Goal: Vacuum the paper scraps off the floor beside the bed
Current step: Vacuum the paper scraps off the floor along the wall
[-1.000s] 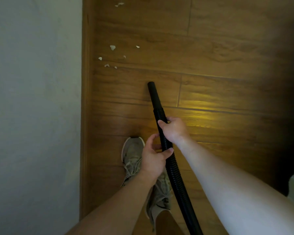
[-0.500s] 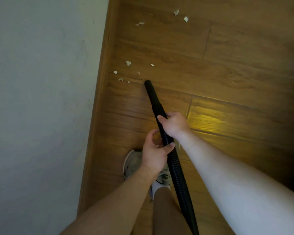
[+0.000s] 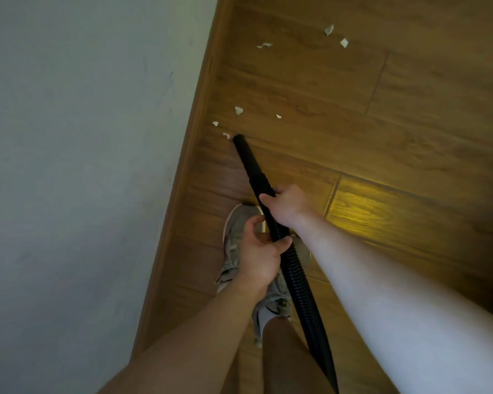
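Both hands are wrapped around the black vacuum hose (image 3: 292,268): the right hand (image 3: 285,207) grips where the smooth rigid nozzle (image 3: 248,163) meets the ribbed part, the left hand (image 3: 261,255) is curled just behind it. The tube runs long and straight, slanting away and leftward, its round mouth nearly touching a white paper scrap (image 3: 226,135). More torn scraps (image 3: 238,110) lie beyond on the glossy wood-grain floor (image 3: 382,137), beside a pale matte wall (image 3: 83,137). A grey sneaker (image 3: 234,240) stands under the hands.
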`<state>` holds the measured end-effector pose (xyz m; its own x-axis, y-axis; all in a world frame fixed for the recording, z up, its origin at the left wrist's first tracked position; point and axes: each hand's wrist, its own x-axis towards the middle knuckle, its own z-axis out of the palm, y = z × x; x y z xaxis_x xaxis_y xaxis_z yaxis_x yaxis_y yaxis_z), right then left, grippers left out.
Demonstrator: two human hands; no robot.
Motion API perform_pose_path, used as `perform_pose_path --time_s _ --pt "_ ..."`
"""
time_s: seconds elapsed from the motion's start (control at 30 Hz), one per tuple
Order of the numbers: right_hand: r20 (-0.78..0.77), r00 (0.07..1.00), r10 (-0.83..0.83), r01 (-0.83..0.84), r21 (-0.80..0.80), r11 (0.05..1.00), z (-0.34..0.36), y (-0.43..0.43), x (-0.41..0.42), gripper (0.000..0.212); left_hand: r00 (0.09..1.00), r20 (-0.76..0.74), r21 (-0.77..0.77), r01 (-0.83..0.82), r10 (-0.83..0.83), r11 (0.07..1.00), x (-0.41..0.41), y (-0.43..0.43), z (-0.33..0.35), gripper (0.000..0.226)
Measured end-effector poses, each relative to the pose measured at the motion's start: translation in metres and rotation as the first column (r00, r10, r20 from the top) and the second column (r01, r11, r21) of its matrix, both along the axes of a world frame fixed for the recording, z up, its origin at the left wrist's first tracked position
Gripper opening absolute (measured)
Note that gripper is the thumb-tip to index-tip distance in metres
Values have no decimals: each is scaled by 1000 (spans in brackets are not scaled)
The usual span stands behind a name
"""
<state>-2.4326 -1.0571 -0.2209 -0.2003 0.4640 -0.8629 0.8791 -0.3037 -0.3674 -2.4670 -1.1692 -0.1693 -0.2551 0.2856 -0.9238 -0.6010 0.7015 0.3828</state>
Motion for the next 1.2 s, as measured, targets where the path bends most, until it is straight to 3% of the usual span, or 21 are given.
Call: perform_pose_path --time_s 0.53,1.2 --pt "-20 996 82 -82 22 996 -9 8 -42 33 998 12 -3 -58 58 998 -37 6 -8 54" --pt "44 980 -196 193 64 979 1 48 0 25 987 14 13 157 -157 988 -19 54 -7 50"
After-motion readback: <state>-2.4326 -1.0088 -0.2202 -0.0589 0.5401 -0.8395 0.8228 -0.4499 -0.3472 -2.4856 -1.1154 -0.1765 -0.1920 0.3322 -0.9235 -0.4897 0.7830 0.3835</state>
